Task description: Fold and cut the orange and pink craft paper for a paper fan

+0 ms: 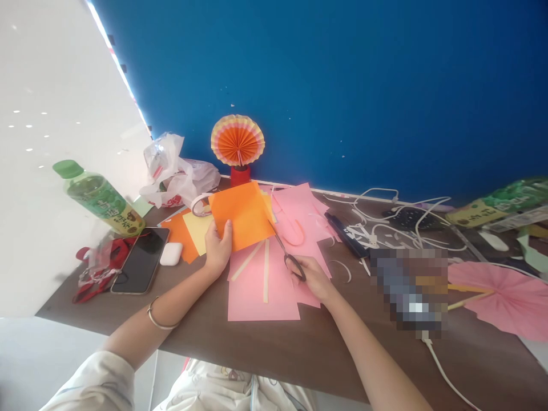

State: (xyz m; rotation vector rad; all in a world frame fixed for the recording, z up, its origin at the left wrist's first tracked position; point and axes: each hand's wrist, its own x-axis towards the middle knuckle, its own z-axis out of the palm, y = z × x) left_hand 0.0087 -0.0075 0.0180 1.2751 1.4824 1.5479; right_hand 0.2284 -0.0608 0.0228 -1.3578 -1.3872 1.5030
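My left hand [218,246] grips an orange sheet of paper [243,217] by its lower left side, thumb on the front. A pair of scissors [282,249] is in my right hand [309,276], fingers closed round the dark handles. The blades point up and left, with their tips at the right edge of the orange sheet; whether they have cut into it I cannot tell. Below lie pink sheets [261,308] with two pale yellow strips [266,271] on top. A roll of tape [199,205] sits partly hidden behind the orange sheet's left edge.
A folded paper fan [238,141] stands in a red holder at the back. On the left are a green-capped bottle [105,200], a phone [140,260], a white earbud case [171,254] and plastic bags [171,177]. White cables [422,222], a blurred device [409,294] and a pink fan [505,297] lie right.
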